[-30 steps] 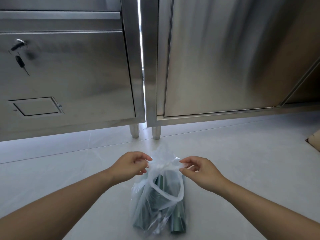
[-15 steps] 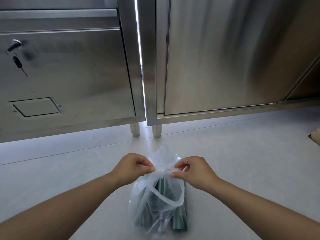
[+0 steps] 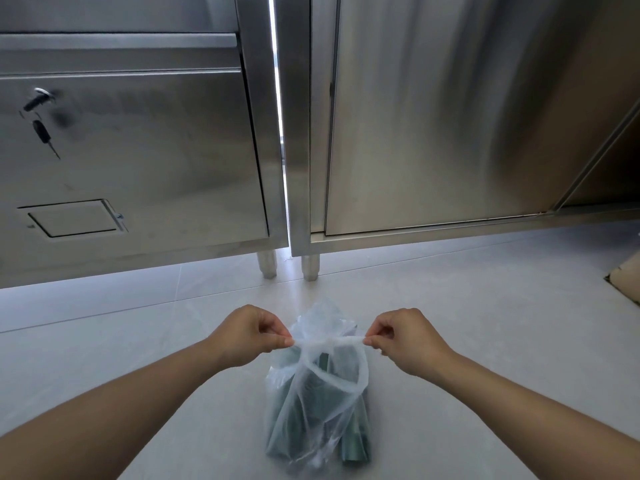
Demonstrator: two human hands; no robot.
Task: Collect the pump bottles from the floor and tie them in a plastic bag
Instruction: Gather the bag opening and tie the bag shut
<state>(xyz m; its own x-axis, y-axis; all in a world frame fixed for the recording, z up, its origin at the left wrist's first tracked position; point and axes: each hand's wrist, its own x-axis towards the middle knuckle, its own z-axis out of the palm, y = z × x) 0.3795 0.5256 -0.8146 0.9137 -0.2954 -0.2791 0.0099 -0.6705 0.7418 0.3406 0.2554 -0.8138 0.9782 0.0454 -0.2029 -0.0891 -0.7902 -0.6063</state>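
A thin translucent plastic bag (image 3: 313, 403) stands on the pale tiled floor between my arms. Dark green pump bottles (image 3: 355, 441) show through it, packed upright inside. My left hand (image 3: 247, 336) pinches one twisted bag handle at the left of the bag's neck. My right hand (image 3: 403, 336) pinches the other handle at the right. The plastic is stretched taut in a straight line between my fingertips, with a small knot at the neck and a loose tuft above it.
Stainless steel cabinets (image 3: 138, 150) on short legs (image 3: 266, 265) stand just beyond the bag, with a narrow bright gap between the two units. A key (image 3: 43, 131) hangs from the left door. A cardboard corner (image 3: 627, 278) lies at the right edge.
My hands came together at the bag's neck, then moved apart sideways, pulling the handles taut across the top.
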